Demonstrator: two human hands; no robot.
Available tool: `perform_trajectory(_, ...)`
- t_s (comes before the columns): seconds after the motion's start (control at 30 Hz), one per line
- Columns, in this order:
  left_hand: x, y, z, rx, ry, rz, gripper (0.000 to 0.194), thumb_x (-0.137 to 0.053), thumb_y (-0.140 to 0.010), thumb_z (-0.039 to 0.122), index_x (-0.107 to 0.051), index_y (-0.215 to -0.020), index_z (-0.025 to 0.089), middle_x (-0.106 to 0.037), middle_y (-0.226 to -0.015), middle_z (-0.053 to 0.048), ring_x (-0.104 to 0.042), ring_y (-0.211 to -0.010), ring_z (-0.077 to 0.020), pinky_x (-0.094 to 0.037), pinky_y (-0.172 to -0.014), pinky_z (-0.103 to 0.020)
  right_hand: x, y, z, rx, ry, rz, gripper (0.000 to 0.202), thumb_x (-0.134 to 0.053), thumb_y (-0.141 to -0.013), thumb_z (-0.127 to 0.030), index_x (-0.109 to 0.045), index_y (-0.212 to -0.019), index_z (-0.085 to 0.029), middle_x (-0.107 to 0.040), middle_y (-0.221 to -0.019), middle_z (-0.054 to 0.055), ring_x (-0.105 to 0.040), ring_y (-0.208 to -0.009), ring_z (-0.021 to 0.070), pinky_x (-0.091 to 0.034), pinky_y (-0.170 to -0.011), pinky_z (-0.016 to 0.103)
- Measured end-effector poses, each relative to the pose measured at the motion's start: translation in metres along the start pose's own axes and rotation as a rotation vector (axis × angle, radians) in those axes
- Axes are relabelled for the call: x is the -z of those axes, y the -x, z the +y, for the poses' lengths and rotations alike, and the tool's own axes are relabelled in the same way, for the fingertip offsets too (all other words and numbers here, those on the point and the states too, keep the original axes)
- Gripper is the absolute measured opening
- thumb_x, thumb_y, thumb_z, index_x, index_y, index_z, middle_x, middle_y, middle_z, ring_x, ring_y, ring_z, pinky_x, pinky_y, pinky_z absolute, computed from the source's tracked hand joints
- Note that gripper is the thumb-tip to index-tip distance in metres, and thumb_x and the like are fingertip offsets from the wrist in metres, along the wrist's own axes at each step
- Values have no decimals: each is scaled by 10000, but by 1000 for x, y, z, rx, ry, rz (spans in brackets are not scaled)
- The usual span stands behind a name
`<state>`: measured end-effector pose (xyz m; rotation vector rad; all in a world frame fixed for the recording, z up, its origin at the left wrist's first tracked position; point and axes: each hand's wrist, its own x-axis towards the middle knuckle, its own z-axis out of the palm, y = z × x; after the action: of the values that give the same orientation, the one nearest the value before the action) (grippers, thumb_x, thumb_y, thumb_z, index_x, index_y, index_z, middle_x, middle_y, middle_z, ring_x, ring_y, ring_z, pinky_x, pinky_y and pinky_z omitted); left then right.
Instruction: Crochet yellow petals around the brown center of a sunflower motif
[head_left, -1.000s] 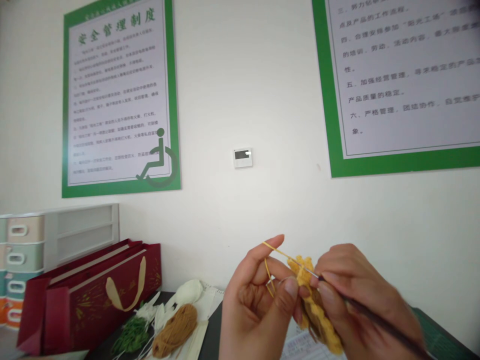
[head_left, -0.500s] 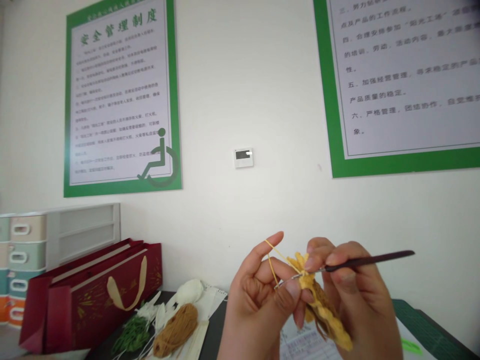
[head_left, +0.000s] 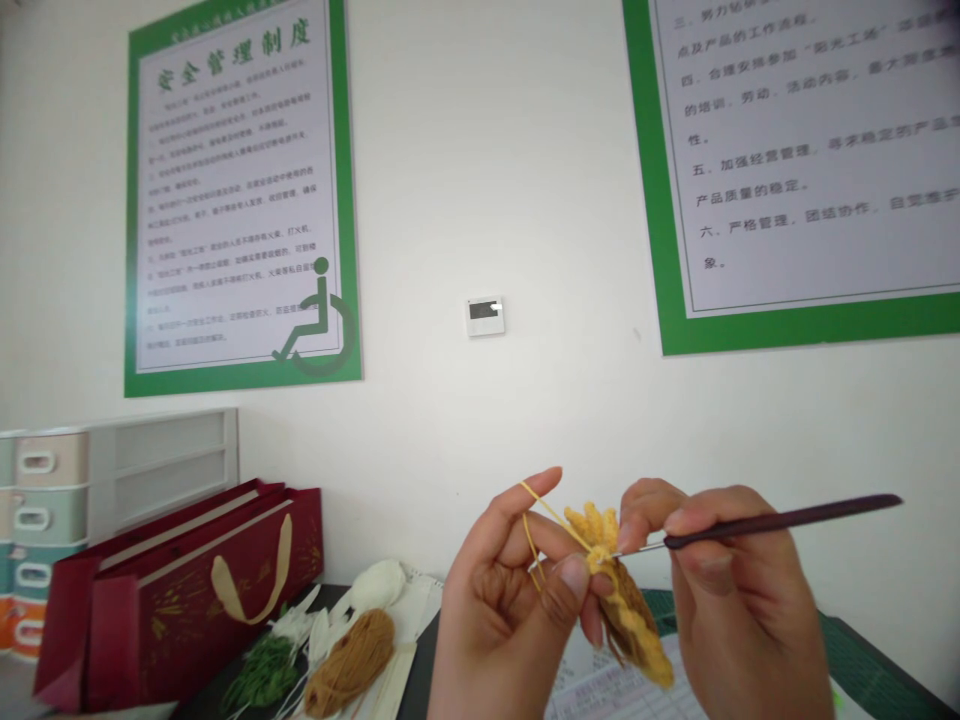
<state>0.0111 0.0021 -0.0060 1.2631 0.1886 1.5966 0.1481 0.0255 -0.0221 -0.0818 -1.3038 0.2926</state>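
My left hand [head_left: 517,590] pinches a yellow and brown crochet piece [head_left: 634,620] between thumb and fingers. A strand of yellow yarn [head_left: 555,515] loops over its raised index finger and runs down to the stitches. In my right hand [head_left: 739,580] is a crochet hook [head_left: 787,520] with a dark handle, gripped like a pen and pointing left. The hook's thin metal shaft reaches the top edge of the piece, where its tip meets the yellow stitches. The piece hangs down to the right, its lower end between both hands.
Left on the dark table are a brown yarn skein [head_left: 351,660], green yarn [head_left: 262,672], a white yarn ball [head_left: 379,585] and a dark red gift bag [head_left: 202,610]. Behind stand drawers [head_left: 52,520]. Printed paper [head_left: 622,690] and a green cutting mat [head_left: 862,650] lie below my hands.
My right hand has drawn the hook to the right, so more of its shaft shows outside the stitches. The crochet piece has tilted slightly; my left hand has shifted little.
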Motion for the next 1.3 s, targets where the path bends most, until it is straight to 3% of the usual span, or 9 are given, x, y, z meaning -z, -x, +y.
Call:
perform_trajectory(0.37, -1, 1, 0, -19, -43, 10, 417, -829, -834, 163, -743, -1236, 233, -718, -717, 6, -634, -559, -84, -513, -574, -187, -4, -6, -8, 127, 161, -11, 79, -584, -1021, -300, -626, -996, -238, -714, -784, 20, -666, -805, 192, -548, -713, 342)
perform_trajectory(0.53, -3, 1, 1, -27, -51, 31, 406, -838, -821, 163, -751, -1212, 232, -711, -696, 12, -637, -557, -91, -529, -581, -195, 2, -5, -12, 212, 314, -58, 63, -552, -1027, -231, -614, -1023, -240, -737, -843, 23, -657, -838, 205, -520, -767, 409)
perform_trajectory(0.67, -5, 1, 0, -41, -82, 78, 415, -849, -808, 160, -743, -1206, 210, -706, -708, 10, -630, -557, -97, -535, -579, -203, 8, -7, -18, 384, 539, -181, 106, -584, -981, -159, -622, -1046, -233, -772, -924, 22, -667, -875, 217, -451, -870, 485)
perform_trajectory(0.8, -9, 3, -1, -52, -87, 109, 448, -868, -796, 197, -730, -1221, 211, -703, -693, 15, -620, -550, -93, -520, -563, -189, 8, -10, -20, 553, 690, -289, 255, -648, -857, -66, -627, -1052, -229, -791, -970, 0, -673, -878, 201, -435, -860, 455)
perform_trajectory(0.93, -14, 3, -4, -91, -48, 184, 489, -882, -771, 167, -713, -1228, 207, -705, -684, 24, -616, -540, -86, -517, -558, -176, 4, -5, -7, 502, 619, -165, 299, -660, -805, -40, -645, -1026, -240, -735, -895, 7, -648, -826, 199, -493, -786, 424)
perform_trajectory(1.13, -17, 1, -8, -55, 31, 248, 545, -935, -707, 224, -713, -1203, 195, -712, -670, 17, -576, -481, -77, -484, -482, -165, -2, -2, 14, 170, 147, -99, 137, -630, -911, -120, -614, -906, -256, -588, -710, -18, -551, -645, 157, -490, -556, 304)
perform_trajectory(1.2, -16, 1, -8, -32, 41, 241, 554, -942, -699, 245, -713, -1201, 192, -718, -675, 11, -573, -474, -74, -473, -474, -163, -5, -3, 20, 169, 31, -88, 92, -637, -932, -182, -612, -900, -265, -574, -707, -23, -535, -639, 153, -494, -558, 305)
perform_trajectory(1.3, -14, 1, -7, -41, 36, 231, 528, -934, -710, 226, -719, -1192, 194, -717, -655, 15, -580, -489, -73, -483, -509, -163, -10, 1, 29, 303, 40, -44, 115, -636, -934, -169, -637, -949, -283, -591, -726, -23, -545, -658, 156, -504, -584, 331)
